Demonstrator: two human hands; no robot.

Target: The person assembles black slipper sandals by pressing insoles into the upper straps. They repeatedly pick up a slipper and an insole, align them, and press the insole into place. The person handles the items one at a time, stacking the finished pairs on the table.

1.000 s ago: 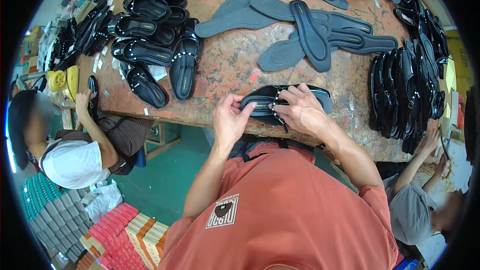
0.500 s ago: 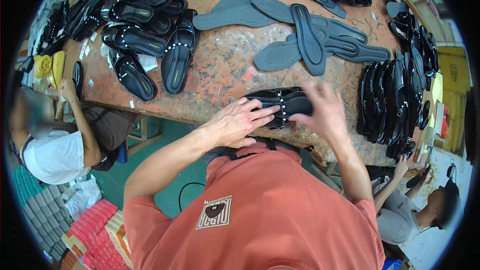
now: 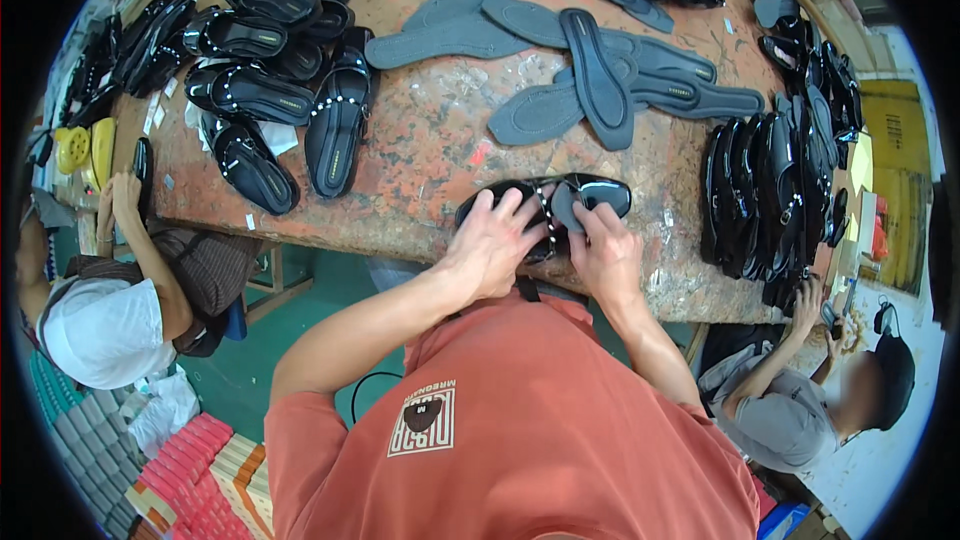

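A black sandal [image 3: 543,237] with a pearl-studded strap lies sideways at the table's near edge, in front of my body. My left hand [image 3: 492,237] grips its left part, fingers spread over the top and the thumb side hidden below. My right hand [image 3: 606,248] pinches the right end of a dark grey insole [image 3: 566,206], which is bent up and back towards the strap. Beneath it the glossy black right end [image 3: 607,196] of the sandal shows. Beyond my hands lies a loose pile of dark grey insoles [image 3: 600,90].
Finished black sandals [image 3: 335,135] are heaped at the left of the worn table [image 3: 420,160]. A row of upright sandals [image 3: 755,200] stands at the right. One co-worker [image 3: 110,320] sits at the left, another [image 3: 800,420] at the right. Pink boxes [image 3: 190,470] are stacked at lower left.
My right hand has come down from its blurred motion and now pinches the insole's end, folding it back and baring the glossy surface. My left hand stays on the sandal.
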